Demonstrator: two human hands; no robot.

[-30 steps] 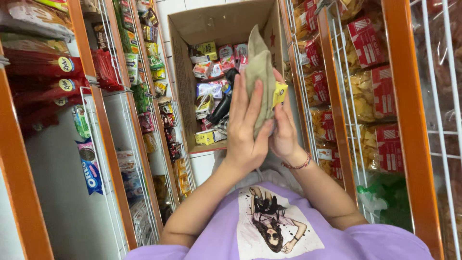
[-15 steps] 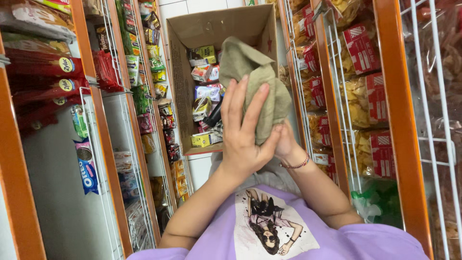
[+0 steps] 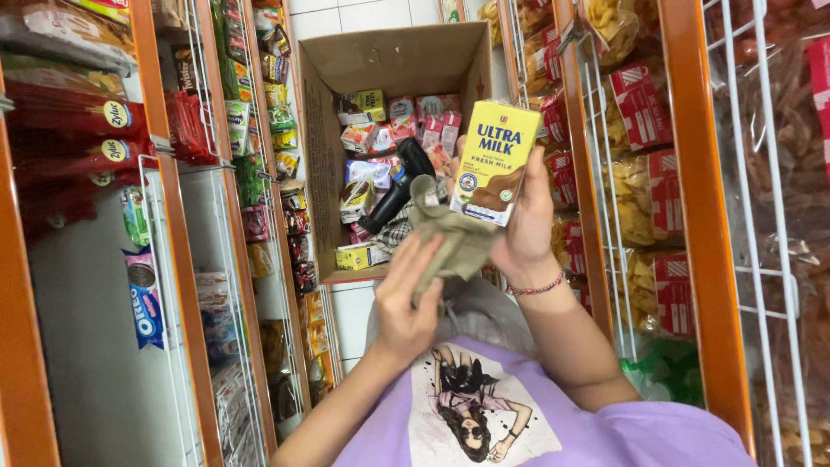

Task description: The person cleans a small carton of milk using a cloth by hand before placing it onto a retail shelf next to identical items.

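Right hand (image 3: 525,227) grips the carton (image 3: 495,162), fingers wrapped along its right edge, thumb at its base. The cloth (image 3: 450,238) hangs just left of those fingers, pinched by the left hand (image 3: 406,298) below it. Beyond the fingertips sits the open box (image 3: 389,65), packets inside. Shelf racks (image 3: 220,173) flank both sides.

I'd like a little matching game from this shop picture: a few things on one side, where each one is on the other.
Things:
1. milk carton
2. cloth
3. cardboard box
4. bracelet

Places:
A. on the floor between the shelves
B. on the right wrist
C. in the right hand
D. under the left hand

Pairs: 1-C, 2-D, 3-A, 4-B
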